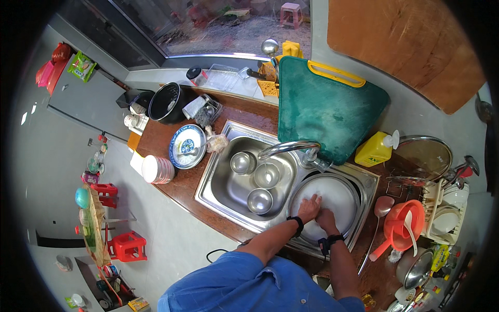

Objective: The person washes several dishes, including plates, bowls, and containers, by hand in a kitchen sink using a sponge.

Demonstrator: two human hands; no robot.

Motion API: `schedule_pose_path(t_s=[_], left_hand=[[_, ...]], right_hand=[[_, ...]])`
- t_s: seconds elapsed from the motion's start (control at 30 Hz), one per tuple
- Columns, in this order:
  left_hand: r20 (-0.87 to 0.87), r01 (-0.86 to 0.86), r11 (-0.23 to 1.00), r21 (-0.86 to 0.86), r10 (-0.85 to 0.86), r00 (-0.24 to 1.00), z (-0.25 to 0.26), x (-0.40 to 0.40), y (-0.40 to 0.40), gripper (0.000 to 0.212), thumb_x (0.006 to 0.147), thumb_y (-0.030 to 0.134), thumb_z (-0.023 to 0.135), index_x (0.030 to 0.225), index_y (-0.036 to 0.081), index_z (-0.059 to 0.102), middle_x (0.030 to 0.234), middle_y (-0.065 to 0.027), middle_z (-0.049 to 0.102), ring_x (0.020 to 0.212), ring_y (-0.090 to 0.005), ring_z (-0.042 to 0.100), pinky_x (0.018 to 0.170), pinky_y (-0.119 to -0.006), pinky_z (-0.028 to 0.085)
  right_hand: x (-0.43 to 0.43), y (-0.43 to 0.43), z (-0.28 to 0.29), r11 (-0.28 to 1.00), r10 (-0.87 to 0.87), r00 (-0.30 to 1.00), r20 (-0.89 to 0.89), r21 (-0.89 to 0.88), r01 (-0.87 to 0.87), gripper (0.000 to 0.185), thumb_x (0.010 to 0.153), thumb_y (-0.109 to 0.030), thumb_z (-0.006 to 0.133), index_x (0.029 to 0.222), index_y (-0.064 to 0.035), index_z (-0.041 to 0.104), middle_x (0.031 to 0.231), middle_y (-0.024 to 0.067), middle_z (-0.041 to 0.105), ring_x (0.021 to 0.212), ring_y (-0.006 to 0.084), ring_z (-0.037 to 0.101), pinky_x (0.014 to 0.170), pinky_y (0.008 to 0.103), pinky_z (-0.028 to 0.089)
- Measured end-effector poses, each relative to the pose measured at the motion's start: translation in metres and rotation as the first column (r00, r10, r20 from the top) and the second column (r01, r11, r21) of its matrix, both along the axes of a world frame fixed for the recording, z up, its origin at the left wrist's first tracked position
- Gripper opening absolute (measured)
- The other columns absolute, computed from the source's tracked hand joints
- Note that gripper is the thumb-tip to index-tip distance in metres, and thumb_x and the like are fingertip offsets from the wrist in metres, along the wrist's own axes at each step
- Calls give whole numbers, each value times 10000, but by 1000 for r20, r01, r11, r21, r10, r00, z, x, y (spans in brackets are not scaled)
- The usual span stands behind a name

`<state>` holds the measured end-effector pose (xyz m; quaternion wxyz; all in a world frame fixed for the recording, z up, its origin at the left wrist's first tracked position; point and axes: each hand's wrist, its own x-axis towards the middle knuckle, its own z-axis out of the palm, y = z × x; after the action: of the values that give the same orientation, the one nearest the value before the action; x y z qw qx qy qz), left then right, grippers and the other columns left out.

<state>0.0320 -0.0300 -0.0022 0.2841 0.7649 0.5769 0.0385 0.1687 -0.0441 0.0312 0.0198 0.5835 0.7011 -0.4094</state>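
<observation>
Both my hands are inside a round metal basin (347, 199) of cloudy, whitish water, set in the right sink bowl. My left hand (310, 207) lies at the water's surface, fingers spread forward. Close beside it on the right, my right hand (326, 219) dips its fingers under the water, so what they touch is hidden. In the left sink bowl (222, 179) stand several small metal bowls (259, 201). A thin stream from the chrome faucet (288, 146) runs into one of them.
A green cutting board (327, 105) leans behind the faucet, with a yellow pump bottle (373, 149) at its right. Left of the sink are a blue-and-white plate (188, 160), stacked cups (158, 169) and a black pot (165, 103). At the right stand a red plastic ladle (403, 238) and a dish rack (432, 210).
</observation>
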Motion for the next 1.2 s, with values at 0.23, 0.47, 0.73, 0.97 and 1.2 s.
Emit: schedule_pose_path(t_s=[0.23, 0.47, 0.73, 0.97, 1.2], left_hand=[[352, -264, 908, -325, 376, 857, -1, 7, 8, 412, 1009, 381, 321, 1220, 74, 496, 1209, -287, 488, 935, -501, 555, 852, -599, 397], [266, -219, 962, -164, 257, 929, 36, 5, 17, 397, 998, 369, 313, 1227, 98, 491, 1202, -271, 536, 967, -492, 559, 846, -563, 442], [94, -259, 905, -337, 306, 947, 65, 5, 17, 486, 966, 476, 364, 1296, 135, 472, 1130, -309, 554, 1019, -512, 546, 860, -568, 461], [223, -251, 915, -317, 329, 918, 6, -10, -4, 412, 991, 360, 357, 1265, 68, 457, 1172, -311, 497, 889, -509, 565, 779, -584, 461], [231, -30, 995, 90, 8, 973, 6, -3, 0, 335, 978, 216, 335, 1239, 58, 474, 1228, -247, 467, 898, -476, 560, 790, -601, 425]], right_hand=[[-23, 14, -31, 359, -891, 90, -445, -569, 739, 294, 854, -179, 584, 1092, -10, 617, 919, 130, 662, 810, 262, 645, 721, 388, 518], [3, 12, -6, 987, -33, 988, -149, 152, 56, 164, 856, -187, 587, 827, -55, 679, 766, 118, 669, 688, 317, 633, 622, 405, 504], [-16, 4, 8, 909, -179, 975, 134, 402, 112, 262, 826, -249, 594, 973, -45, 666, 963, 187, 666, 863, 366, 641, 749, 489, 506], [-32, -6, -6, 373, -926, 187, -327, -868, 329, 346, 913, -222, 582, 1217, -65, 532, 1067, 103, 644, 885, 248, 655, 725, 371, 534], [-41, 3, -11, 325, -812, -299, -502, -813, 484, 257, 944, -153, 562, 1194, -97, 556, 1018, 15, 633, 839, 146, 639, 641, 249, 517]])
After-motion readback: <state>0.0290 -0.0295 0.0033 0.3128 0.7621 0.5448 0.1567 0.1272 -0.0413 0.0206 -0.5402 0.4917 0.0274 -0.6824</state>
